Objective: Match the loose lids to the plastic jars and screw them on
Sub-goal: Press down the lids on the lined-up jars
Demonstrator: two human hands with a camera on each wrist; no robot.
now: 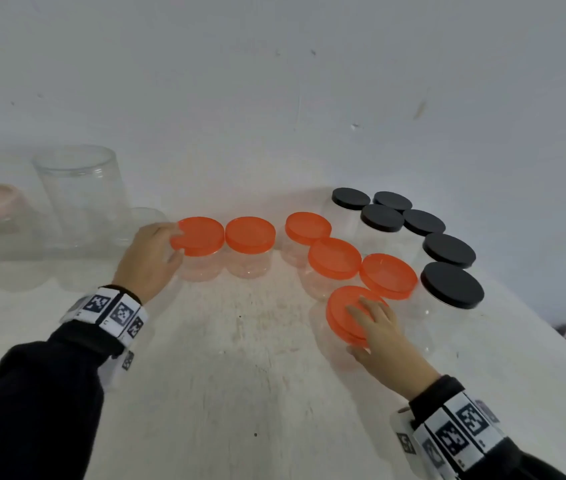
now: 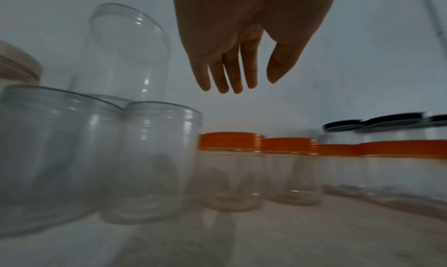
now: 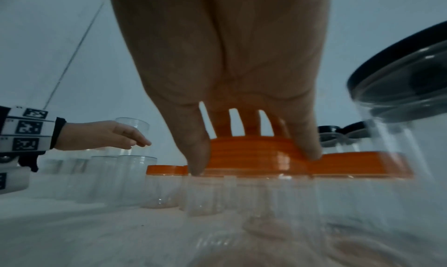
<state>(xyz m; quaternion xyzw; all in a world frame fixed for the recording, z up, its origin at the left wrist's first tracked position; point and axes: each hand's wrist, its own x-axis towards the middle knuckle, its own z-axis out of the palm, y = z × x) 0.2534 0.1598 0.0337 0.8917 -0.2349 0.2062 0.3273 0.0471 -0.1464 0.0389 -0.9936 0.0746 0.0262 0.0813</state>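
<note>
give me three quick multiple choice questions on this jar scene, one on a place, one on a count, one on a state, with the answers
1. Where do the black-lidded jars stand?
A. far right of the table
B. far left
C. nearest the person

2. How many orange lids show in the head view?
A. four
B. six
C. nine

3. What is the right hand doing?
A. hanging idle off the table
B. gripping a black lid
C. holding the nearest orange lid on its jar

Answers:
1. A, the black lids cluster at the right, beyond the orange ones.
2. B, six orange lids count out across the table.
3. C, thumb and fingers wrap that lid's rim in the right wrist view.
</note>
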